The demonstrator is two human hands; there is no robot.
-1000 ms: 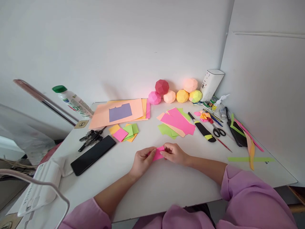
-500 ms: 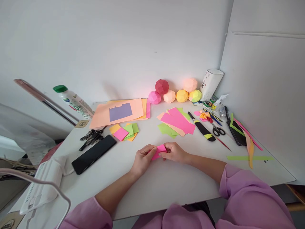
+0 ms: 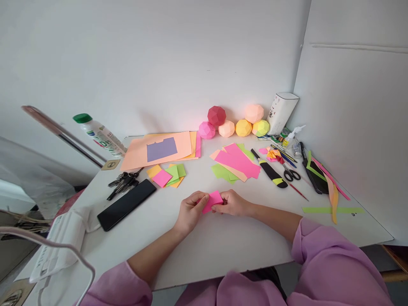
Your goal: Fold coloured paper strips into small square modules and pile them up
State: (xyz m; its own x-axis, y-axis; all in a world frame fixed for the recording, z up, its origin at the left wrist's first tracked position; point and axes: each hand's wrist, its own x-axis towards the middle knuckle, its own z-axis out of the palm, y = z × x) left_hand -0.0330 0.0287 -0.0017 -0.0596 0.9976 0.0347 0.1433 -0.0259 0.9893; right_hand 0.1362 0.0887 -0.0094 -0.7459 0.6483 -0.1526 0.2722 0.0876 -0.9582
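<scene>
A small pink piece of paper is held just above the table near its middle. My left hand pinches its left side between thumb and fingers. On the opposite side my right hand is closed on it, thumb in front and fingers partly hidden behind. Left of my hands lie small coloured paper squares in orange, pink and green. Beyond my hands is a loose pile of pink, green and peach paper pieces.
Faceted paper balls stand against the wall. To the right lie a utility knife, scissors, glue bottles and paper strips. At left are a phone, keys, large paper sheets and a power strip.
The pink paper's upper surface now shows flatter and slightly wider between my fingers. Both hands keep their hold in nearly the same place. The view has shifted very slightly.
</scene>
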